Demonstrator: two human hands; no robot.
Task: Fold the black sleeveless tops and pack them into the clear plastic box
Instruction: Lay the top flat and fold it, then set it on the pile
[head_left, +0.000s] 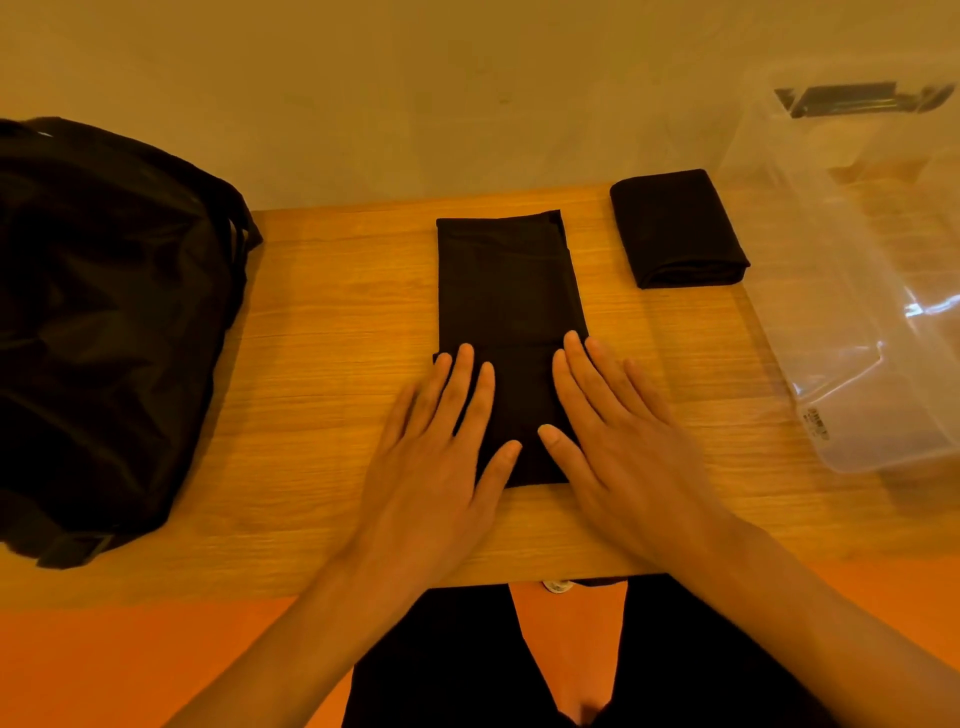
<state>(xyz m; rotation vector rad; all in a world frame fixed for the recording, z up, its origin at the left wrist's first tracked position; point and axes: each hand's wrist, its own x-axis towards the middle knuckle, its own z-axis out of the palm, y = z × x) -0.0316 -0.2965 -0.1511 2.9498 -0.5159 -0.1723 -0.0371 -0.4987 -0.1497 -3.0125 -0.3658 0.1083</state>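
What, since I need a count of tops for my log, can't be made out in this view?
Head view:
Black pile: cut off by the left edge, folds lost in darkness; tops uncountable.
Clear plastic box: cut off by the right edge, glare; contents unclear.
Box label: too small, blurred.
Long folded top: near end covered by left hand and right hand.

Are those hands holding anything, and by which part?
Nothing is gripped. The left hand and right hand lie flat, pressing the near end of the long top.
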